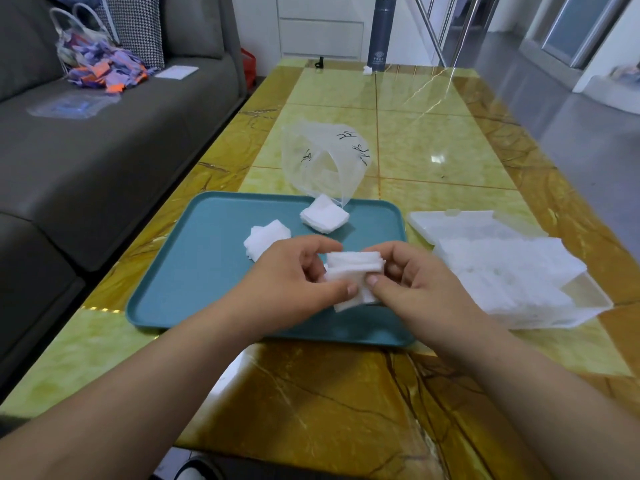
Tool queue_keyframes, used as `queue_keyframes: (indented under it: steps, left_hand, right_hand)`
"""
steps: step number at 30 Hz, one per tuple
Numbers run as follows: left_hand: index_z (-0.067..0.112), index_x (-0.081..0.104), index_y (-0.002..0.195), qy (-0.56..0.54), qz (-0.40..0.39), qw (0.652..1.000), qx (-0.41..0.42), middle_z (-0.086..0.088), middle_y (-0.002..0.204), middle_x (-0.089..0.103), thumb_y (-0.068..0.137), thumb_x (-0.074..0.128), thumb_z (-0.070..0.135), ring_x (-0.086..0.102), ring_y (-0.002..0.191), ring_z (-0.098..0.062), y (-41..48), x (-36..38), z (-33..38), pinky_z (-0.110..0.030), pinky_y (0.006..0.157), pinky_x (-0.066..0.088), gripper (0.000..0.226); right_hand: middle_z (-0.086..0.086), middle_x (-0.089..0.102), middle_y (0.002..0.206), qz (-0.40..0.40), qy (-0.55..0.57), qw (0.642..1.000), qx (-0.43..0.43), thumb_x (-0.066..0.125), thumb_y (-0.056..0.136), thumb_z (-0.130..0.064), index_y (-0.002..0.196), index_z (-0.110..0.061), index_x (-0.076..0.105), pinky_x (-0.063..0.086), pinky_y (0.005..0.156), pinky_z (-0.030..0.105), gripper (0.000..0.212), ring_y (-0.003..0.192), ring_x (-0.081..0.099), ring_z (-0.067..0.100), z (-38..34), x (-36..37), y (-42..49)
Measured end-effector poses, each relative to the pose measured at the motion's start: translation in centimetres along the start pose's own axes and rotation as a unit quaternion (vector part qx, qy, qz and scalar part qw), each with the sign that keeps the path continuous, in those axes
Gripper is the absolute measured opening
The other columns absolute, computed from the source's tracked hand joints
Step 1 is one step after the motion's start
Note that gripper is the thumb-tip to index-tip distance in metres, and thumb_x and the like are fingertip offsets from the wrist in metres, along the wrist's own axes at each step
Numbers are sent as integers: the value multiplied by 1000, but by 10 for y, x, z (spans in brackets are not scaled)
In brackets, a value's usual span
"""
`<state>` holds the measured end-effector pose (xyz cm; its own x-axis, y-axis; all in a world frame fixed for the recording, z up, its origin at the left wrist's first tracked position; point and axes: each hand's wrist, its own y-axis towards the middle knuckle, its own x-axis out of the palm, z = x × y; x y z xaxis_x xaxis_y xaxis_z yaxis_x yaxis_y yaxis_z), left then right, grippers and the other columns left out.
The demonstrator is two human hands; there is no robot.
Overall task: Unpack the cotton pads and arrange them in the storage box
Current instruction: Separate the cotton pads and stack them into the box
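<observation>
From the head view, my left hand and right hand meet over the near side of the teal tray. Both pinch one small stack of cotton pads between thumb and curled fingers, one hand at each end, as if squaring up its edges.

The storage box sits just right of the tray on the table, its lid folded back. Rows of white pads already fill most of it; only the near right corner looks bare, so I judge the job well along.

Two loose piles are left on the tray: one just beyond my left hand, another at the far edge by the mouth of the plastic bag. The bag lies tipped over on the table; it looks nearly empty, though I cannot tell for sure through the film.

The stack I hold, then those two piles, remain to go into the box.
</observation>
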<state>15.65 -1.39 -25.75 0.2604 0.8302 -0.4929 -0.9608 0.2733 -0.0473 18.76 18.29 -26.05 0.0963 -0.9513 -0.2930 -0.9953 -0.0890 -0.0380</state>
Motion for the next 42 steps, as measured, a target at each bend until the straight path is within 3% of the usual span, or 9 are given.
queue_keyframes:
  steps: [5,10,13,16,19,22,34,38,42]
  left_hand:
    - [21,75,90,-12,6,999,39,4,60,59,88,80,20,49,50,-3,-3,2,-1,-15,50,37,5]
    - [26,73,94,31,14,996,80,-2,61,59,91,76,26,47,51,-2,0,9,-1,-16,52,37,4]
    - [30,70,103,65,14,992,104,6,64,59,91,74,26,50,54,-1,-1,10,-3,-19,57,40,14]
    - [34,64,120,114,66,991,34,15,74,65,91,70,33,59,68,1,6,2,-8,-24,68,47,30]
    - [33,63,116,260,55,963,-48,13,98,61,89,65,55,60,90,-10,10,-4,-13,-36,83,54,35]
    - [35,59,98,304,12,950,-71,11,102,50,81,67,66,56,93,-15,9,0,-12,-38,82,52,37]
    - [20,75,90,36,-20,999,-27,1,84,76,81,85,16,62,65,3,-3,-12,1,-8,59,46,14]
    - [27,81,94,16,-77,997,14,7,90,77,87,81,17,66,78,0,-8,-13,4,-9,69,49,13]
    - [28,80,95,36,-38,998,32,4,86,76,86,81,17,61,68,2,-2,-9,-1,-10,64,48,15]
  right_hand:
    - [-11,70,112,-2,-49,999,-6,48,107,-18,125,-36,58,54,101,41,27,108,65,6,2,8,-2]
    - [-21,58,125,-6,-43,999,23,42,109,-26,145,-46,40,46,99,25,42,115,55,-4,3,17,-3]
    - [-17,66,112,13,-52,999,4,46,108,-24,129,-44,52,49,92,27,30,105,61,-2,5,20,-3]
    - [-8,71,101,88,-65,994,-9,56,104,-26,111,-30,62,53,84,33,10,95,66,8,8,14,2]
    - [-12,69,99,148,-83,985,-14,59,102,-31,105,-29,63,47,74,19,6,91,62,-1,7,8,3]
    - [-13,66,98,184,-84,979,-17,60,101,-28,98,-31,62,42,66,5,5,93,58,-7,5,7,4]
    - [-10,72,90,174,-55,983,11,70,95,-20,98,-26,69,49,68,9,6,83,65,1,7,3,6]
    - [-8,78,93,108,-27,993,26,76,92,-17,102,-26,73,60,76,19,13,86,73,3,8,2,5]
    - [-11,81,95,19,-18,999,30,71,93,-12,107,-25,73,58,76,18,19,90,75,2,5,3,2]
